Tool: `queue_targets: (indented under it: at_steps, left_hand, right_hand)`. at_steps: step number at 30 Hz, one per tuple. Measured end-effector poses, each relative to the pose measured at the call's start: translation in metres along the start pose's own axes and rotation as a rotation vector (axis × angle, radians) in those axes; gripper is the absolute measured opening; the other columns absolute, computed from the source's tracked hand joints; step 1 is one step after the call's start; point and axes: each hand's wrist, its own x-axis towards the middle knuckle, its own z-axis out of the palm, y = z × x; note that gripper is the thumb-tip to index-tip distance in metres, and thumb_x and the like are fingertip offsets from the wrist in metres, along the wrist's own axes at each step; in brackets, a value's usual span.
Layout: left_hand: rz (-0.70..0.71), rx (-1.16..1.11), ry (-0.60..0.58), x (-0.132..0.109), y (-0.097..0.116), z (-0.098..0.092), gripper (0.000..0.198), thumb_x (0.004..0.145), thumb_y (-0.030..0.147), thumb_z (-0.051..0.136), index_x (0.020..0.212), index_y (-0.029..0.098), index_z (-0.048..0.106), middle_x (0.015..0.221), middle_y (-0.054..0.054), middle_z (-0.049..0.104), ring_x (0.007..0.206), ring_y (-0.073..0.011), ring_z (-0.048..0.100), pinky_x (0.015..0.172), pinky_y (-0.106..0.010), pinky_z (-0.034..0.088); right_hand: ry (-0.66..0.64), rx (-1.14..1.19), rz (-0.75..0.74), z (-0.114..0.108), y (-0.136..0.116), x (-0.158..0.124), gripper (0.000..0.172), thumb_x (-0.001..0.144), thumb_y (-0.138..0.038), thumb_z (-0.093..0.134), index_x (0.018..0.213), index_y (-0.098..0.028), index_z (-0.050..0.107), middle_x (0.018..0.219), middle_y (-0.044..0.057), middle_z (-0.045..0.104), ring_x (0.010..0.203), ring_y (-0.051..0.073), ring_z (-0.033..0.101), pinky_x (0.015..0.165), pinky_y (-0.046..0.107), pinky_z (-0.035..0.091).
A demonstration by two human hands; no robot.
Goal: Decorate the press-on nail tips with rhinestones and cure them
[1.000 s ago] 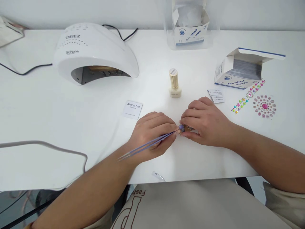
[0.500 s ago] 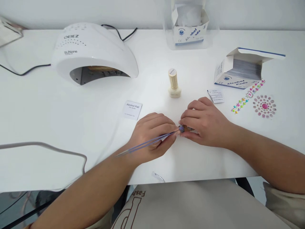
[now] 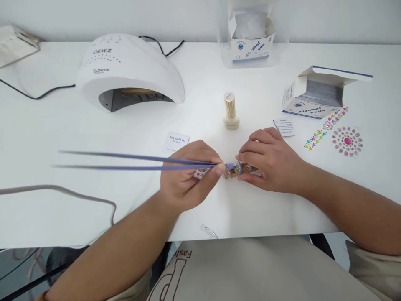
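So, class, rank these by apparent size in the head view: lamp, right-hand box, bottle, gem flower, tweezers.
1. Lamp
2. Right-hand box
3. Bottle and gem flower: too close to rank; the first looks taller, the second wider.
Unranked: tweezers; longest of all, but thin and seemingly nearer the camera.

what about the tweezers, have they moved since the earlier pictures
Yes. The tweezers have swung left and upward in the view: their tips, formerly right of the bend in the grey cable, are now left of it.
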Motion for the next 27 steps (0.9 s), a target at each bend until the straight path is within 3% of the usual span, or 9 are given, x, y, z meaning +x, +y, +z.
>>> queue_targets:
  at_steps: [4, 7, 9, 11, 13, 15, 19, 23, 27]
  left_hand:
    - [-0.023, -0.061, 0.160, 0.001, -0.005, 0.000, 0.015, 0.084, 0.009, 0.059, 0.086, 0.022, 0.065, 0.063, 0.002, 0.056, 0.056, -0.0107, 0.052, 0.047, -0.026, 0.040]
    - [-0.014, -0.099, 0.184, 0.002, -0.010, -0.001, 0.017, 0.085, 0.008, 0.059, 0.089, 0.022, 0.067, 0.065, 0.002, 0.056, 0.059, -0.0101, 0.051, 0.050, -0.027, 0.040]
    - [-0.006, -0.142, 0.195, 0.001, -0.009, -0.002, 0.015, 0.086, 0.009, 0.059, 0.089, 0.021, 0.066, 0.066, 0.002, 0.056, 0.059, -0.0097, 0.051, 0.051, -0.027, 0.040]
    - [-0.040, -0.208, 0.165, 0.000, -0.004, -0.004, 0.011, 0.089, 0.013, 0.056, 0.086, 0.020, 0.064, 0.065, 0.002, 0.055, 0.056, -0.0090, 0.050, 0.051, -0.026, 0.039]
    - [-0.173, -0.256, 0.018, 0.000, 0.008, -0.007, 0.015, 0.093, 0.020, 0.051, 0.080, 0.020, 0.060, 0.062, 0.003, 0.053, 0.053, -0.0087, 0.048, 0.050, -0.025, 0.040]
    - [-0.391, -0.247, -0.245, 0.002, 0.025, -0.009, 0.024, 0.095, 0.022, 0.046, 0.072, 0.019, 0.053, 0.057, 0.004, 0.049, 0.051, -0.0080, 0.045, 0.047, -0.022, 0.038]
    - [-0.647, -0.258, -0.639, 0.009, 0.055, -0.009, 0.035, 0.094, 0.025, 0.042, 0.062, 0.019, 0.029, 0.050, 0.007, 0.028, 0.044, -0.0058, 0.025, 0.040, -0.021, 0.023]
    - [-0.707, -0.201, -0.791, 0.014, 0.068, -0.001, 0.039, 0.092, 0.029, 0.039, 0.059, 0.019, 0.021, 0.048, 0.007, 0.025, 0.044, -0.0063, 0.023, 0.041, -0.021, 0.021]
    - [-0.565, -0.145, -0.803, 0.015, 0.068, -0.003, 0.039, 0.094, 0.037, 0.039, 0.060, 0.018, 0.033, 0.051, 0.006, 0.033, 0.047, -0.0073, 0.031, 0.044, -0.021, 0.027]
  right_hand:
    - [0.025, -0.011, 0.002, 0.001, 0.001, -0.002, 0.040, 0.083, -0.054, 0.061, 0.093, -0.016, 0.066, 0.089, 0.005, 0.069, 0.091, 0.023, 0.048, 0.079, 0.038, 0.031]
    - [0.047, -0.002, -0.001, 0.000, 0.001, -0.002, 0.054, 0.080, -0.065, 0.056, 0.100, -0.016, 0.063, 0.092, 0.006, 0.068, 0.092, 0.024, 0.050, 0.080, 0.039, 0.032]
    - [0.138, 0.011, -0.003, -0.002, 0.000, -0.002, 0.061, 0.080, -0.069, 0.052, 0.107, -0.015, 0.059, 0.094, 0.007, 0.066, 0.090, 0.023, 0.051, 0.079, 0.040, 0.034]
    - [0.283, 0.023, -0.048, -0.004, 0.000, -0.002, 0.053, 0.084, -0.064, 0.050, 0.108, -0.018, 0.056, 0.090, 0.006, 0.063, 0.085, 0.021, 0.051, 0.076, 0.039, 0.037]
    - [0.424, 0.005, -0.149, -0.007, -0.001, -0.003, 0.033, 0.088, -0.050, 0.053, 0.105, -0.022, 0.054, 0.081, 0.003, 0.060, 0.079, 0.018, 0.049, 0.071, 0.037, 0.038]
    - [0.536, -0.067, -0.261, -0.011, -0.002, -0.004, 0.017, 0.087, -0.034, 0.058, 0.102, -0.025, 0.055, 0.070, -0.002, 0.055, 0.072, 0.016, 0.046, 0.065, 0.034, 0.036]
    - [0.619, -0.341, -0.405, -0.021, -0.007, -0.005, 0.019, 0.078, -0.015, 0.065, 0.091, -0.028, 0.063, 0.057, -0.007, 0.046, 0.061, 0.012, 0.038, 0.059, 0.032, 0.027]
    - [0.571, -0.471, -0.457, -0.029, -0.013, -0.004, 0.010, 0.077, -0.014, 0.064, 0.081, -0.023, 0.068, 0.054, -0.006, 0.042, 0.058, 0.011, 0.035, 0.058, 0.033, 0.020]
    - [0.583, -0.482, -0.452, -0.031, -0.008, -0.006, 0.005, 0.078, -0.020, 0.070, 0.082, -0.020, 0.067, 0.055, -0.006, 0.046, 0.058, 0.010, 0.036, 0.059, 0.033, 0.022]
